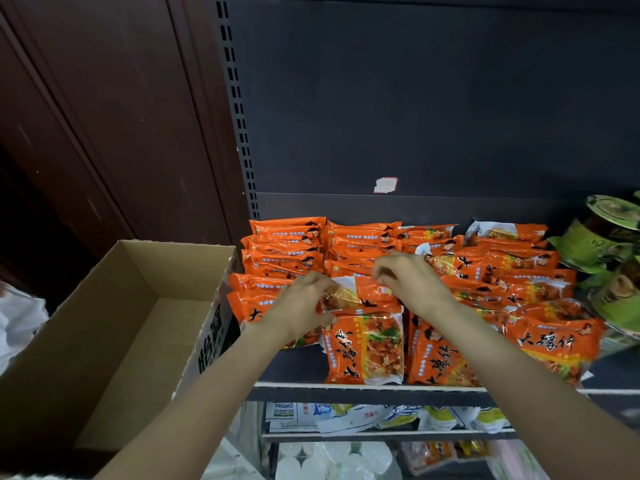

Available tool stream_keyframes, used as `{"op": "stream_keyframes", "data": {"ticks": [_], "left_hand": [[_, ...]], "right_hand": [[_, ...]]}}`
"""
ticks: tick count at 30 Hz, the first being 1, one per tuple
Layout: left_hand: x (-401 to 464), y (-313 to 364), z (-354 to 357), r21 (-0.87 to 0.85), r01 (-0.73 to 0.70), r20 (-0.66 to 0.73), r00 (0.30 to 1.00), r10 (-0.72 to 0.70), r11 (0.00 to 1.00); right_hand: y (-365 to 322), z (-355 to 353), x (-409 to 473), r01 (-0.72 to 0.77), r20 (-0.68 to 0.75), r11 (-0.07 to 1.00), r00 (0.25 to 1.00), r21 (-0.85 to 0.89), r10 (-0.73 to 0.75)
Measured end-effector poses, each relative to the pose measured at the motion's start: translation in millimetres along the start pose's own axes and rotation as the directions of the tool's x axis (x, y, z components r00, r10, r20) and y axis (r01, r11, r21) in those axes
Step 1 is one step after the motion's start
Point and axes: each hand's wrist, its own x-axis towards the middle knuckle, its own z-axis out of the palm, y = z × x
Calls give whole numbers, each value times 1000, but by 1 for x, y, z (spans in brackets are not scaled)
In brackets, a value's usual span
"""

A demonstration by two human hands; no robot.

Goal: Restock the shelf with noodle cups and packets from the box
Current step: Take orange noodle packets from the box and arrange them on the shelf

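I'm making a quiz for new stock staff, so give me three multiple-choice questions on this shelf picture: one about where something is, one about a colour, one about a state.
1. Where is the open brown cardboard box?
A. Left of the dark metal shelf
B. On the shelf below
C. Behind the packets

2. What colour are the round noodle cups at the right end of the shelf?
A. Blue
B. Green
C. White

3. What does the inside of the box show?
A. Packets up to the rim
B. Bare cardboard in the part in view
C. Closed flaps

Answers:
1 A: the box sits beside the shelf's left end.
2 B: their lids and walls are green.
3 B: only the bare bottom and walls show, while the left hand and right hand both hold one glossy orange noodle packet over the rows.
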Motion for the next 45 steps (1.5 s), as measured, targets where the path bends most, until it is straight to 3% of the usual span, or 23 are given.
{"op": "stream_keyframes", "data": {"ticks": [3, 7, 9, 12, 17, 19, 22, 24, 27, 29, 36, 39, 45], "left_hand": [[0, 0, 2, 2, 13, -34, 999, -13, 1000], [1, 1, 5, 22, 11, -29, 1000, -10, 1000], [1, 0, 6, 5, 6, -21, 1000, -5, 1000], [1, 0, 4, -28, 5, -15, 1000, -5, 1000], [1, -2, 1, -30, 22, -51, 998, -23, 999], [1, -1, 1, 10, 41, -25, 999, -41, 999], [-1, 1, 1, 30, 70, 20, 997, -70, 997], [-2, 2, 1, 16, 56, 21, 998, -56, 998], [-5, 1, 1, 17, 33, 6, 999, -33, 999], [-8, -2, 2, 37, 42, 0, 999, -42, 998], [-10, -4, -3, 36, 41, -86, 996, -38, 999], [-10, -3, -4, 48, 41, -33, 999, -40, 998], [-8, -6, 2, -38, 85, -39, 996, -86, 996]], "right_hand": [[-6, 7, 2, 19, -56, 996, 998, 82, -15], [8, 9, -4, -124, 126, 992, 984, -5, 123], [14, 9, -8, -164, 131, 986, 977, -42, 168], [15, 9, -12, -169, 68, 983, 982, -69, 174], [-1, -6, -12, -115, -147, 984, 980, 134, 134], [-11, -4, -12, -85, -166, 977, 979, 195, 118], [-17, 7, -14, -85, -149, 964, 981, 251, 125], [-13, 9, -16, -177, -78, 948, 976, 263, 204], [-4, 8, -19, -275, 18, 952, 961, 133, 275], [-2, 7, -22, -242, 17, 969, 970, 50, 242], [-12, -9, -14, -82, 0, 997, 997, -3, 82], [-16, -3, -10, -48, 41, 999, 998, -15, 48], [-11, 7, -17, -266, 40, 932, 964, 246, 265]]}}
